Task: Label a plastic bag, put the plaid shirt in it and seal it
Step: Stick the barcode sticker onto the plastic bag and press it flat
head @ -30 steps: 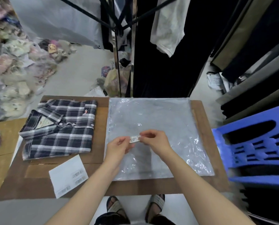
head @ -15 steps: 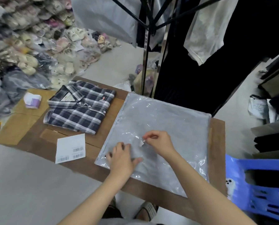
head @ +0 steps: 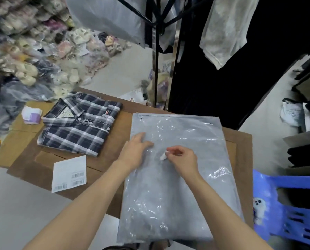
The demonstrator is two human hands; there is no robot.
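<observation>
Mid-desk, on the plastic bag [head: 177,170], I noted left hand [head: 135,150] flat and open, right hand [head: 182,157] pinching the label [head: 162,156]; plaid shirt [head: 78,123] unbagged, sealing pending.

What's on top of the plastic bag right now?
Both hands: the left hand rests flat on the plastic bag, and the right hand pinches a small white label over it. Whether the label touches it cannot be told.

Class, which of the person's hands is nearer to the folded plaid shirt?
Left. The left hand lies flat on the plastic bag just beside the plaid shirt; the right hand is farther right, pinching a small label.
</observation>
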